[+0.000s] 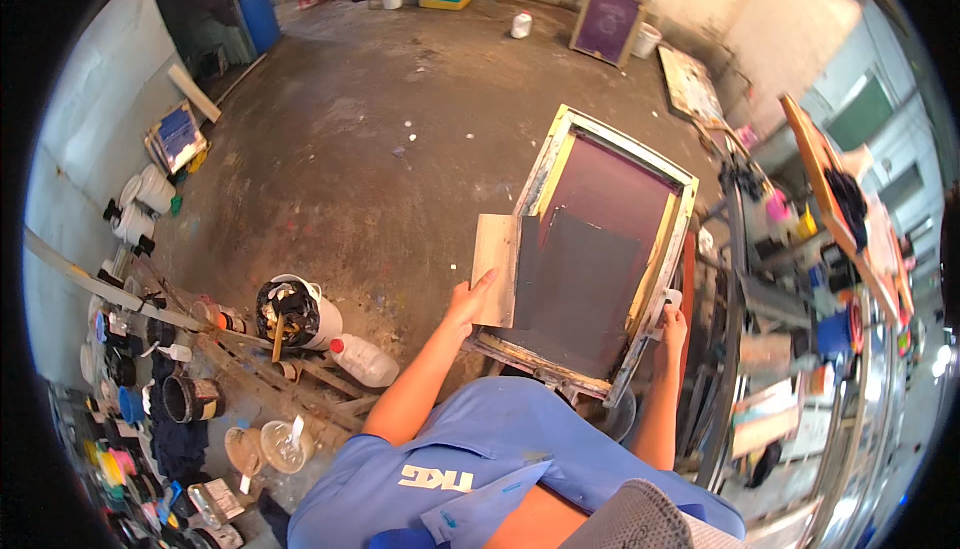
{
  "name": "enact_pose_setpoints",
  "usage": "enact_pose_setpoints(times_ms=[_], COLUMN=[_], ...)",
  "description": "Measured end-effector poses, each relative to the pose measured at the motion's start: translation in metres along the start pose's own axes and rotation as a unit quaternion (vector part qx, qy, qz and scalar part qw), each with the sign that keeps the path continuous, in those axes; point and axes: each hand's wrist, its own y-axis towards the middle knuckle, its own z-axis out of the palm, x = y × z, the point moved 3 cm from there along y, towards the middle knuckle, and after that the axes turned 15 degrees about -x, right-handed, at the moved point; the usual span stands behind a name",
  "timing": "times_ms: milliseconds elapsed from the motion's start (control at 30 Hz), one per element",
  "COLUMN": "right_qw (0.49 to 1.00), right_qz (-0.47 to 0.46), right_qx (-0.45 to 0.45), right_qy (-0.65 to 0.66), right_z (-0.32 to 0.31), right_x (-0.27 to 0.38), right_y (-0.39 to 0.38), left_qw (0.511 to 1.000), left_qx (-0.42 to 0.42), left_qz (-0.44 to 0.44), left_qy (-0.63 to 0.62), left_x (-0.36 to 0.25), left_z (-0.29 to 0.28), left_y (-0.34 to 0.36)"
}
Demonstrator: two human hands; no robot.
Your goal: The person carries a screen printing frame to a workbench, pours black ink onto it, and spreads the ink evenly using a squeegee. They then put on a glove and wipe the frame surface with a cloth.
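A wooden screen-printing frame (545,164) with a dark purple mesh lies tilted in front of me, a dark patch of ink across its lower half. My left hand (468,301) grips a flat wooden squeegee (496,267) whose dark blade rests on the left part of the mesh. My right hand (673,329) is closed on the frame's right edge near its lower corner, next to a small white piece (668,299).
A white bucket (298,311) of dark tools and a plastic bottle (365,359) stand on a wooden pallet (290,384) at lower left, with several ink pots (130,404) beyond. A printing press with orange boards (830,189) fills the right. Another purple screen (607,24) leans at the far wall.
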Motion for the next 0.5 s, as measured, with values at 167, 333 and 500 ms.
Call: enact_pose_setpoints(times_ms=[167, 333, 500], right_qw=[0.994, 0.971, 0.905], right_qz=[-0.03, -0.046, -0.037], right_qx=[0.098, 0.235, 0.421], right_qy=[0.043, 0.014, -0.052], right_z=[0.197, 0.352, 0.491], right_x=[0.064, 0.091, 0.114], right_y=[0.09, 0.12, 0.115], left_qw=[0.996, 0.972, 0.93], left_qx=[-0.033, -0.2, -0.26], left_qz=[-0.015, -0.037, -0.055], left_qy=[-0.077, -0.116, -0.256], left_x=[-0.064, -0.073, -0.082], left_z=[-0.001, -0.024, -0.023], left_y=[0.092, 0.106, 0.079])
